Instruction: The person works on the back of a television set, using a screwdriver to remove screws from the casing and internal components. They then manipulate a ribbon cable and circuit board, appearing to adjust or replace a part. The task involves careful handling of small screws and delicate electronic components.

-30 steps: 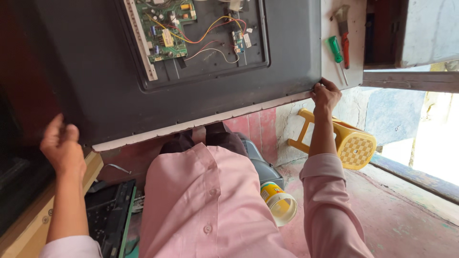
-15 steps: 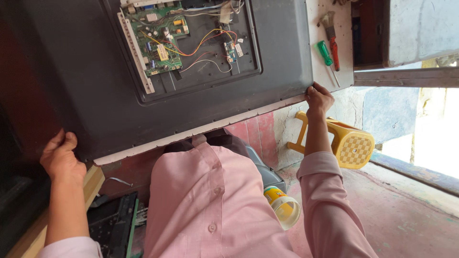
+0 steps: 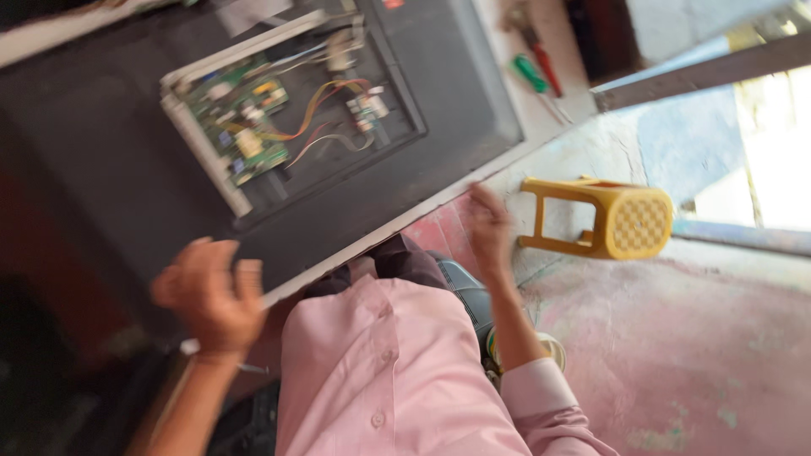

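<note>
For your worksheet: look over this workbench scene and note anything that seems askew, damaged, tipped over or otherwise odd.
Two things stand out. The yellow plastic stool lies tipped on its side on the floor, legs pointing left. The dark flat-screen panel lies face down with its back open, baring a green circuit board and loose wires.

A yellow plastic stool (image 3: 610, 218) lies tipped on its side on the floor, to the right of the right hand. Its seat has a pattern of little holes. The floor (image 3: 701, 346) under it is pink and worn, and it spreads out to the right of the right arm. Far above the right hand, a screwdriver with a green handle (image 3: 530, 73) and a tool with a red handle (image 3: 545, 69) lie side by side on a pale surface. They look blurry. A round yellow and white cup (image 3: 547, 348) peeks out just beside the right forearm.
</note>
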Demonstrator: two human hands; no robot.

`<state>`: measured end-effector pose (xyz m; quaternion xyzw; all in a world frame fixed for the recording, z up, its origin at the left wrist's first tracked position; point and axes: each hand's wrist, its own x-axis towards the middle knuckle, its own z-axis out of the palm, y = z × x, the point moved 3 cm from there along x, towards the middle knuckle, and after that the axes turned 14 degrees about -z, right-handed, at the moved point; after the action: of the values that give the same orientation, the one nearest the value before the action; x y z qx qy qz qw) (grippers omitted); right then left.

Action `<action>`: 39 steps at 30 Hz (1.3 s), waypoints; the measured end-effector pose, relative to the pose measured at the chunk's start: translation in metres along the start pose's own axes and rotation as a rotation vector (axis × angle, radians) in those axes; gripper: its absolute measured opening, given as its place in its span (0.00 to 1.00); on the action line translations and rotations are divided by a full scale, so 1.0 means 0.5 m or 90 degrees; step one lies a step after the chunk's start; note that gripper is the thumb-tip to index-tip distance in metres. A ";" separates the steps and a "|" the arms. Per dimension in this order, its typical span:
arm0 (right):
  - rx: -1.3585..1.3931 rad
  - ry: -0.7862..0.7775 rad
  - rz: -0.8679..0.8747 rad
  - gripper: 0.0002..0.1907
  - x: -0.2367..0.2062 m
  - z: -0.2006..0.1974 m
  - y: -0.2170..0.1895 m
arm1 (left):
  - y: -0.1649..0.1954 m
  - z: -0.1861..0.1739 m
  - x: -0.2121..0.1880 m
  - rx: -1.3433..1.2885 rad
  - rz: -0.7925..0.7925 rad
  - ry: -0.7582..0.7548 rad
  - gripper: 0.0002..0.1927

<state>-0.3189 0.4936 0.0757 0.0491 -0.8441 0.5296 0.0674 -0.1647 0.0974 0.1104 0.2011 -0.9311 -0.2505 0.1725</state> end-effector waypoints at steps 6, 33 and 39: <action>0.892 -0.432 0.176 0.44 -0.033 0.177 -0.216 | 0.284 0.131 0.005 -0.412 0.132 -0.423 0.40; -0.182 -0.025 -0.415 0.07 0.563 -0.243 0.124 | 0.582 0.400 0.023 -0.025 -0.193 -0.150 0.11; -0.168 0.077 -0.283 0.10 0.841 -0.392 0.203 | 0.552 0.411 0.058 -0.060 -0.355 -0.271 0.14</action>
<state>-0.7372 0.7091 0.1398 0.1924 -0.8690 0.3888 0.2382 -0.3557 0.3847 0.0973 0.3827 -0.8430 -0.3667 -0.0913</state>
